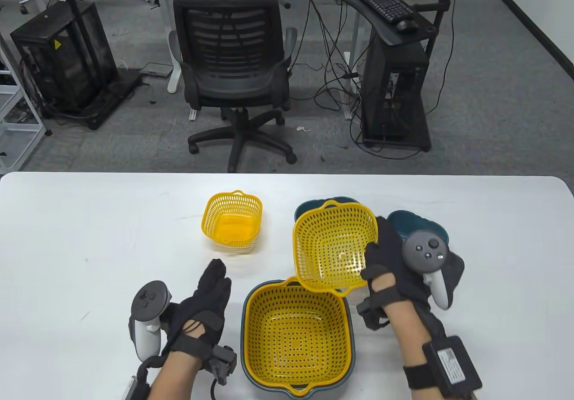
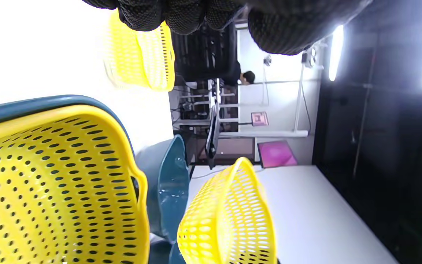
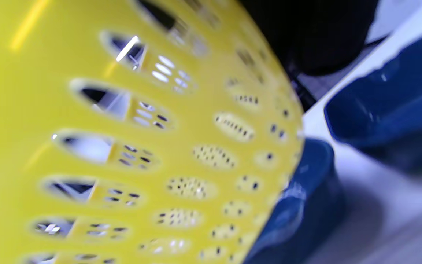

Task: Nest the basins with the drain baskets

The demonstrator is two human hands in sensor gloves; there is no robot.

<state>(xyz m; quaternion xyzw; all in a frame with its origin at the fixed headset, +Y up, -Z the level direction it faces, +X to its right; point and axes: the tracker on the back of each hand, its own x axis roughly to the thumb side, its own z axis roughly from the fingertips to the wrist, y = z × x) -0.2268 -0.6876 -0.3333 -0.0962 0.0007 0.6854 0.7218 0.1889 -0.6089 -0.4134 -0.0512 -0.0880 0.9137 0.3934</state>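
Right hand grips the right rim of the medium yellow basket, fingers wrapped over the edge, holding it tilted above the table. That basket overlaps the far rim of the large yellow basket, which sits nested in the large teal basin. 2 teal basins lie behind the held basket. Left hand rests flat, fingers extended and holding nothing, just beside the large basin. Small yellow basket stands alone farther back.
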